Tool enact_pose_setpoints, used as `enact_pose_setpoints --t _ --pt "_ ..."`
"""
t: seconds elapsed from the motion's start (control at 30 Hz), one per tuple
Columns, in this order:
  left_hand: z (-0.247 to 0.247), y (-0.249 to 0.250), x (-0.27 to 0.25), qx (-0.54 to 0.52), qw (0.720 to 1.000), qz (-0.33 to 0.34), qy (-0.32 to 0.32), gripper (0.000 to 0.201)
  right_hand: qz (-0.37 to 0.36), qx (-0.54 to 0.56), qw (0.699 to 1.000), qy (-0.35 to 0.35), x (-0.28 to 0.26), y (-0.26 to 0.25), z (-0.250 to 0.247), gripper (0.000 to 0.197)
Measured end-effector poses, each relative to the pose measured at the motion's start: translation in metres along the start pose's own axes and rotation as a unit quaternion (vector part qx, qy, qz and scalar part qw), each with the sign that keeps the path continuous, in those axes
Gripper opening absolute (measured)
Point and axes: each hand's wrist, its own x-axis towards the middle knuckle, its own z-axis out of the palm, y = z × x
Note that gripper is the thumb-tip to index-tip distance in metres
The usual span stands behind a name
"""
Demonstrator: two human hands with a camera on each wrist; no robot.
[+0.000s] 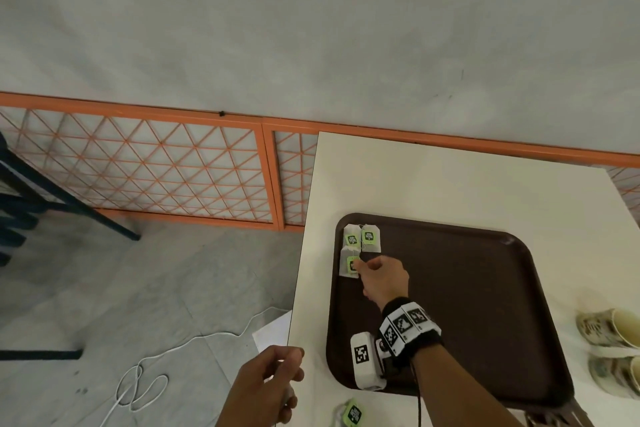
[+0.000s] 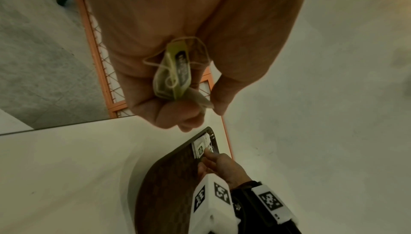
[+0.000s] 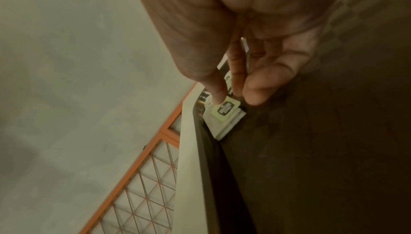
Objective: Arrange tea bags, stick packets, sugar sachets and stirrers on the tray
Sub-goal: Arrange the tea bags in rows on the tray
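A brown tray (image 1: 467, 288) lies on the white table (image 1: 450, 177). Two tea bags (image 1: 351, 236) (image 1: 370, 237) with green tags lie side by side in its far left corner. A third tea bag (image 1: 347, 265) (image 3: 227, 114) lies flat just nearer. My right hand (image 1: 362, 265) (image 3: 235, 95) reaches over the tray, its index fingertip (image 3: 219, 99) touching that bag's green tag, the thumb apart. My left hand (image 1: 277, 378) (image 2: 169, 111) hovers at the table's left edge, fingers curled round a tea bag (image 2: 177, 72) with its string. Another tea bag (image 1: 351, 414) lies on the table near me.
Two patterned paper cups (image 1: 609, 326) (image 1: 616, 374) lie on their sides right of the tray. The table's left edge (image 1: 298, 288) drops to the floor, where a white cable (image 1: 145, 385) lies. An orange lattice fence (image 1: 156, 166) runs behind.
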Motion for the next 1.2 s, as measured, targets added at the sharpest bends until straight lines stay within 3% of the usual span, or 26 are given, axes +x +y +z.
enact_pose_setpoints --t 0.13,0.3,0.43,0.53,0.7,0.83,0.93,1.1,1.2 --pt "0.001 0.004 -0.005 -0.024 1.000 -0.018 -0.005 0.020 -0.032 -0.024 0.999 -0.023 -0.002 0.007 0.000 0.015" --pt "0.001 0.008 -0.012 -0.131 0.989 -0.067 -0.006 0.026 -0.033 0.000 0.999 -0.017 -0.006 0.008 0.001 0.012" --pt "-0.003 0.007 -0.014 -0.289 0.951 -0.110 -0.025 0.028 -0.063 -0.007 0.998 -0.017 -0.019 0.004 -0.008 0.013" --pt "-0.005 0.007 -0.020 -0.365 0.924 -0.083 -0.083 0.038 -0.114 -0.032 0.991 -0.060 -0.053 -0.007 -0.035 0.008" --pt "0.014 0.007 -0.027 -0.324 0.928 -0.044 -0.180 0.058 -0.221 -0.086 0.939 -0.250 -0.133 -0.013 -0.088 0.016" --pt "0.038 0.005 -0.034 -0.214 0.943 -0.040 -0.251 0.066 -0.330 -0.138 0.886 -0.295 -0.159 0.003 -0.109 0.037" --pt "0.057 0.001 -0.041 -0.134 0.956 -0.039 -0.257 0.058 -0.375 -0.161 0.851 -0.332 -0.162 0.019 -0.119 0.049" --pt "0.078 -0.003 -0.047 -0.150 0.958 -0.071 -0.234 0.053 -0.371 -0.133 0.853 -0.341 -0.161 0.040 -0.135 0.031" --pt "0.086 -0.002 -0.051 -0.190 0.960 -0.066 -0.197 0.042 -0.349 -0.083 0.884 -0.301 -0.156 0.051 -0.140 0.022"
